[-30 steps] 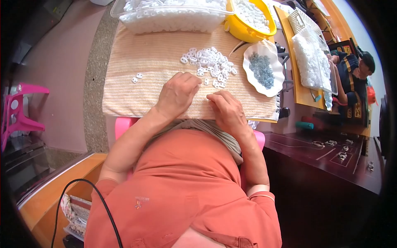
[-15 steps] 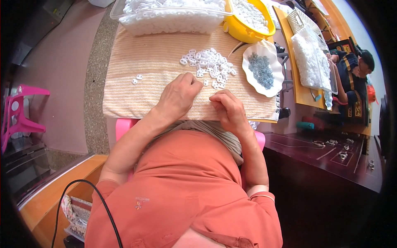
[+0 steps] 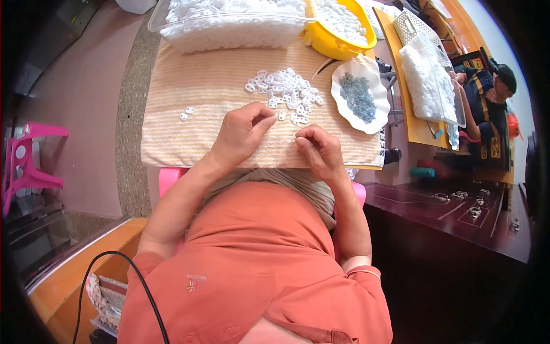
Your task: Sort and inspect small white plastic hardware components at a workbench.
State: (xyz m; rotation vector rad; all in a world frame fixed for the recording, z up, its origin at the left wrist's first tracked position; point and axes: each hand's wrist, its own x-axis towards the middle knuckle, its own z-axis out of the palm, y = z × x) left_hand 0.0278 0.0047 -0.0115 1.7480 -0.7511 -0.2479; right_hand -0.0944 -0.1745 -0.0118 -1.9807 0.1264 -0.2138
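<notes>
The pile of white plastic rings [image 3: 285, 94] lies just beyond your hands. Your left hand [image 3: 243, 132] and right hand [image 3: 317, 150] each pinch closed, possibly on one ring; contents unclear.

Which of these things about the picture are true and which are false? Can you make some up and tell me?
1. The pile of small white plastic pieces lies on a striped cloth. True.
2. The white plate holds red beads. False: it holds small grey-blue bits.
3. The left hand and the right hand are both over the cloth, close together. True.
4. The yellow bowl is empty. False: it is full of white pieces.
5. Two white pieces lie apart from the pile, to its left. True.
6. The clear tub stands on the floor. False: it stands at the cloth's far edge.
</notes>
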